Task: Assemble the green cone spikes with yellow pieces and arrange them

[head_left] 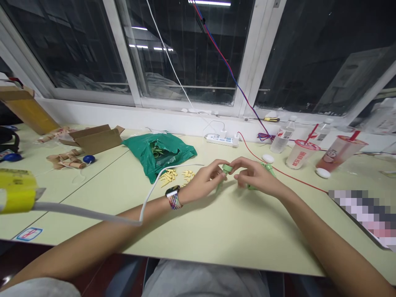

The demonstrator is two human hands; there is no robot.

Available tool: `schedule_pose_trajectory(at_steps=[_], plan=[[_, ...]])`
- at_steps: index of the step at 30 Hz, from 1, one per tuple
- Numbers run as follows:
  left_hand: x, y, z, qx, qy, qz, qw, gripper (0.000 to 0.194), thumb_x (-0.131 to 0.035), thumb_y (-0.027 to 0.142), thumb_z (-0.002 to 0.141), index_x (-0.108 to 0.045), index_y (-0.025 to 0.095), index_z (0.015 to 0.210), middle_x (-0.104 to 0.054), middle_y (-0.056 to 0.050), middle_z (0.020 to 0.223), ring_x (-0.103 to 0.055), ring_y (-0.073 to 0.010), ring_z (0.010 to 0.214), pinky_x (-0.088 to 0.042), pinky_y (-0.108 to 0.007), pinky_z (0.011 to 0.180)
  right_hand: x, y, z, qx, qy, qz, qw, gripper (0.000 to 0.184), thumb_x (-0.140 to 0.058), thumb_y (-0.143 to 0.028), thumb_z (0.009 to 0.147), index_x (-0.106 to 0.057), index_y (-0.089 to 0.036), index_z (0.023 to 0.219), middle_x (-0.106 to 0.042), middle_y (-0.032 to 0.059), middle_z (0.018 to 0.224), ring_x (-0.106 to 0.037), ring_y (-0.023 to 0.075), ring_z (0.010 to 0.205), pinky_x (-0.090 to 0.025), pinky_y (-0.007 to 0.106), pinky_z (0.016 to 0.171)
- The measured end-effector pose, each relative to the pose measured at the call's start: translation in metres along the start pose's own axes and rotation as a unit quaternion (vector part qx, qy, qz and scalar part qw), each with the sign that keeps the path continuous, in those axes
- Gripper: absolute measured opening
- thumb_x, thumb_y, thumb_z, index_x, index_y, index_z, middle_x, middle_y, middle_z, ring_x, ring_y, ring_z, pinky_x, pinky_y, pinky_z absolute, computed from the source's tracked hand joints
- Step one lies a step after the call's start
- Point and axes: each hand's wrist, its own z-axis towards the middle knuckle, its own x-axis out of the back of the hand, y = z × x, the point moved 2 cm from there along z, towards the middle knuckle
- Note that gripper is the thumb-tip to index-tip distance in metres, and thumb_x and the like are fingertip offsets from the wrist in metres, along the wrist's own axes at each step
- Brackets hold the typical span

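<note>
A small light-green plastic piece (227,168) is pinched between the thumb and fingers of my left hand (206,179), just above the table. My right hand (255,175) meets it from the other side, its index fingertip on the piece and its other fingers curled and partly blurred. Other green pieces (269,168) lie behind and under my right hand, partly hidden by it. Two little piles of pale yellow pieces (168,177) sit left of my left hand. Behind them an open green plastic bag (145,152) shows more green parts inside.
A white cable (145,206) crosses over my left forearm. On the right stand drink cups (301,154), a bottle (283,134) and a pixelated flat device (365,214) with a red cord. Wooden toys (66,159) and a cardboard box (97,140) lie left; a power strip (221,140) lies behind.
</note>
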Motion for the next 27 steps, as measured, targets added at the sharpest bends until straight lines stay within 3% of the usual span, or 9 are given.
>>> schedule_pose_trajectory(at_steps=[2, 6, 10, 15, 20, 23, 27], plan=[[0.015, -0.007, -0.005, 0.027, 0.005, 0.037, 0.999, 0.033, -0.056, 0.042, 0.099, -0.06, 0.023, 0.125, -0.064, -0.001, 0.078, -0.058, -0.016, 0.067, -0.043, -0.026, 0.065, -0.009, 0.006, 0.006, 0.002, 0.017, 0.008, 1.0, 0.034, -0.06, -0.033, 0.089, -0.054, -0.026, 0.122, -0.07, 0.004, 0.11, -0.068, 0.0133, 0.066, -0.051, 0.028, 0.061], [0.046, -0.013, -0.007, 0.049, -0.038, 0.119, 0.991, 0.021, -0.053, 0.032, 0.096, -0.067, 0.021, 0.107, -0.054, 0.003, 0.064, -0.048, -0.014, 0.058, -0.035, -0.024, 0.057, -0.029, 0.021, 0.024, 0.031, 0.062, -0.112, 0.991, 0.017, -0.057, -0.026, 0.09, -0.06, -0.022, 0.106, -0.068, -0.0014, 0.088, -0.06, 0.0121, 0.061, -0.045, 0.027, 0.06], [0.08, -0.007, -0.002, 0.026, -0.061, 0.187, 0.98, 0.026, -0.058, 0.03, 0.091, -0.076, 0.021, 0.107, -0.05, 0.002, 0.065, -0.044, -0.0138, 0.06, -0.031, -0.025, 0.057, -0.068, 0.023, 0.045, 0.118, 0.078, -0.24, 0.96, 0.014, -0.053, -0.018, 0.091, -0.066, -0.02, 0.09, -0.068, 0.0025, 0.089, -0.06, 0.0156, 0.074, -0.044, 0.03, 0.07], [0.123, -0.01, -0.003, 0.06, -0.063, 0.154, 0.984, 0.038, -0.058, 0.033, 0.091, -0.078, 0.02, 0.12, -0.056, 0.0, 0.064, -0.043, -0.0139, 0.057, -0.032, -0.026, 0.055, -0.128, 0.002, 0.073, 0.24, 0.026, -0.336, 0.911, 0.02, -0.055, -0.023, 0.096, -0.072, -0.021, 0.106, -0.069, 0.0096, 0.106, -0.057, 0.0253, 0.106, -0.044, 0.039, 0.097], [0.151, -0.026, -0.009, 0.1, -0.048, 0.09, 0.99, 0.037, -0.067, 0.037, 0.086, -0.08, 0.02, 0.115, -0.067, -0.005, 0.075, -0.055, -0.0165, 0.064, -0.043, -0.027, 0.06, -0.165, -0.011, 0.108, 0.182, 0.02, -0.346, 0.92, 0.026, -0.053, -0.03, 0.099, -0.071, -0.019, 0.115, -0.069, 0.0118, 0.111, -0.054, 0.0293, 0.111, -0.044, 0.042, 0.097], [0.16, -0.035, -0.009, 0.103, 0.022, 0.035, 0.994, 0.036, -0.067, 0.035, 0.086, -0.078, 0.02, 0.116, -0.061, -0.002, 0.068, -0.054, -0.0151, 0.062, -0.045, -0.026, 0.06, -0.179, -0.016, 0.125, 0.15, 0.037, -0.37, 0.916, 0.03, -0.051, -0.036, 0.101, -0.073, -0.019, 0.112, -0.067, 0.0145, 0.115, -0.052, 0.0315, 0.112, -0.044, 0.043, 0.094], [0.165, -0.042, -0.007, 0.092, 0.116, -0.065, 0.987, 0.045, -0.073, 0.035, 0.083, -0.071, 0.021, 0.126, -0.063, -0.002, 0.078, -0.059, -0.015, 0.068, -0.051, -0.026, 0.063, -0.188, -0.018, 0.142, 0.12, 0.045, -0.395, 0.91, 0.027, -0.055, -0.035, 0.098, -0.076, -0.017, 0.1, -0.067, 0.0158, 0.109, -0.053, 0.0321, 0.109, -0.044, 0.043, 0.092]])
